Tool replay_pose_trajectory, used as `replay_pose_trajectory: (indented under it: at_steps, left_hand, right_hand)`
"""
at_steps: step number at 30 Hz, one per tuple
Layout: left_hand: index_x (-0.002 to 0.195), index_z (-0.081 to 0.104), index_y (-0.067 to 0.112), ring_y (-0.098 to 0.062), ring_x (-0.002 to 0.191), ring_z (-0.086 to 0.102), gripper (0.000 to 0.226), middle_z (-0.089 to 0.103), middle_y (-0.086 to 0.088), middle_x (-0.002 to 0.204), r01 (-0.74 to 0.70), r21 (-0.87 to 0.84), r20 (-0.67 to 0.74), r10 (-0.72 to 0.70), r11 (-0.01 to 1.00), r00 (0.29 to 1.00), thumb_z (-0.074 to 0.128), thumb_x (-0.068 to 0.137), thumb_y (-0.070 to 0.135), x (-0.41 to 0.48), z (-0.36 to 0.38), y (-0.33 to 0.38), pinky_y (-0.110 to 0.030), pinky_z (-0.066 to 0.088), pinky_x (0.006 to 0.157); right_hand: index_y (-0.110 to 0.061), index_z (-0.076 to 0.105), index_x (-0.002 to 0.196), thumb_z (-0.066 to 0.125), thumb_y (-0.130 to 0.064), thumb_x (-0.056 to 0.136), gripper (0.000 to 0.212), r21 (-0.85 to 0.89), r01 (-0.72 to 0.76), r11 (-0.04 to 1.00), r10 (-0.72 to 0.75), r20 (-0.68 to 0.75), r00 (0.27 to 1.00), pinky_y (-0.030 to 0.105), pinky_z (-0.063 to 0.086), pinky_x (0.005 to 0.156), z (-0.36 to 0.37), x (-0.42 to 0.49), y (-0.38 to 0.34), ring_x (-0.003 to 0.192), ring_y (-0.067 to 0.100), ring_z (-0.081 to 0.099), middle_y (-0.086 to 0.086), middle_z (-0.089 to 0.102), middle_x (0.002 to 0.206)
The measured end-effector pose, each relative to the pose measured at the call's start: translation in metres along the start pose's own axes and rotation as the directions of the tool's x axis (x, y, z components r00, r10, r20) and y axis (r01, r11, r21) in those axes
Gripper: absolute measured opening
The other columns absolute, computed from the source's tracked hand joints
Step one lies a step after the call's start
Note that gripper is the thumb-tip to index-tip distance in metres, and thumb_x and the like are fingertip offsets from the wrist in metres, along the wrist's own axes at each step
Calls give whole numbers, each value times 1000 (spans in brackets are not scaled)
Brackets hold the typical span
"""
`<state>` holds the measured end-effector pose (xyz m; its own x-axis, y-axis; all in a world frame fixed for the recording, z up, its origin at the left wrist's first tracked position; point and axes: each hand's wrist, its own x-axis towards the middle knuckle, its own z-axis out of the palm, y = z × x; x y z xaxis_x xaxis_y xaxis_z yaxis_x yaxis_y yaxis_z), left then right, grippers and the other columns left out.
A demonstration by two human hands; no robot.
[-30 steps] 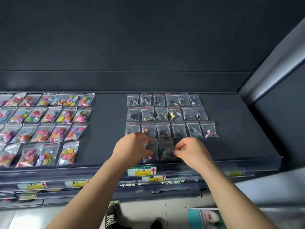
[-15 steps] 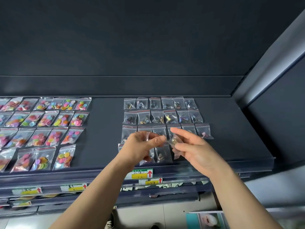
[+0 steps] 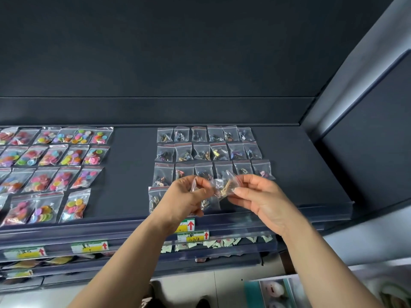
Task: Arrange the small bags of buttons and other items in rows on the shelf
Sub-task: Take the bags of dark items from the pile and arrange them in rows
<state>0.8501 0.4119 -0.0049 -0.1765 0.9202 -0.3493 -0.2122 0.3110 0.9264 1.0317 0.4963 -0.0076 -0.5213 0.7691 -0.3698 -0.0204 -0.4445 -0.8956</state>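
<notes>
Both hands are raised just above the front of the shelf and brought close together, sharing 1 small bag [image 3: 224, 185] of gold-coloured metal pieces. The left hand [image 3: 185, 196] has its fingers curled, with thumb and forefinger pinching the bag's left end. More crumpled clear plastic shows inside that grip, but I cannot tell whether it is a 2nd bag. The right hand [image 3: 263, 200] pinches the bag's right end between thumb and forefinger, and its other fingers lie loosely spread beneath, holding nothing. So neither hand is free: each is clamped on the same bag, which hangs in the air between them, clear of the shelf [image 3: 129, 174].

Holding it at both ends looks like a way to pull the plastic flat and settle the contents, so the bag will lie square once set down.

Behind the hands is a grid of clear bags [image 3: 211, 150] holding small dark and metallic items, in 3 rows of 6. A 4th row is begun at the front with 1 front-row bag [image 3: 155, 196] showing left of the left wrist, and whatever lies beside it is hidden by the hands. By that pattern, the held bag probably belongs in this front row.

Well apart to the left, the button bags [image 3: 55, 165] lie in 4 rows. Price labels [image 3: 189, 225] sit on the shelf's front rail.
</notes>
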Motion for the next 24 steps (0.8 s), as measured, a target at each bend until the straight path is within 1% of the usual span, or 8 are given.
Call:
replay_pose_trajectory:
  at_steps: [3,6,10,12,16,19,22,24]
  left_hand:
    - [92,68,12,-11,45,35,24,59,-11,77,10,19,-4,-10,1000,1000,77,74,26,0,-1,-1,-26,43,46]
    - [85,69,12,-8,42,36,9,65,-3,69,-19,103,6,18,994,1000,73,81,20,3,-2,2,-28,45,48]
    - [82,65,10,-7,39,35,7,73,-17,90,-29,93,68,22,995,997,66,87,14,5,-6,6,-29,45,51]
    - [85,66,7,-7,41,38,8,73,-15,90,-39,118,92,28,992,995,66,88,13,6,-9,8,-29,46,52]
    - [89,65,1,-10,47,46,12,70,-10,82,-12,169,103,-5,985,995,69,85,12,15,-12,7,-26,48,49]
    - [89,69,10,-15,56,56,10,71,-9,86,-32,340,48,17,940,999,72,83,17,23,-14,4,-25,51,49]
    - [93,68,18,-14,57,61,13,70,2,87,-55,549,11,58,834,998,73,81,19,29,-19,0,-27,56,54]
    - [97,68,21,-16,56,64,20,70,7,90,-50,652,5,62,756,998,76,79,23,32,-20,-2,-31,59,58]
  right_hand:
    - [-5,68,100,59,11,87,23,-108,36,993,-32,38,999,32,58,76,1,-2,-4,88,24,70,12,73,94]
    - [-7,68,102,61,8,87,23,-211,69,975,-67,16,998,31,58,76,2,-2,-7,81,21,70,9,72,84]
    - [-6,66,108,64,-1,88,21,-101,77,992,-80,-26,996,35,58,79,7,1,-7,84,22,70,12,70,88]
    - [-6,66,109,67,-2,85,25,-83,51,995,-56,-54,997,36,59,79,12,1,-4,88,24,71,12,72,94]
    - [-7,65,108,66,8,83,29,-60,31,998,-40,-157,987,33,60,72,15,3,-3,88,26,72,14,72,100]
    - [-10,64,107,65,7,85,28,-195,34,980,-79,-228,971,31,60,74,6,7,-4,84,22,72,13,71,99]
    - [-9,62,111,64,4,86,28,-414,-18,910,-106,-274,956,27,59,72,-7,16,0,81,17,72,9,70,95]
    - [-6,61,114,63,4,87,28,-473,-54,879,-81,-261,962,25,58,70,-12,23,5,80,15,72,7,70,93]
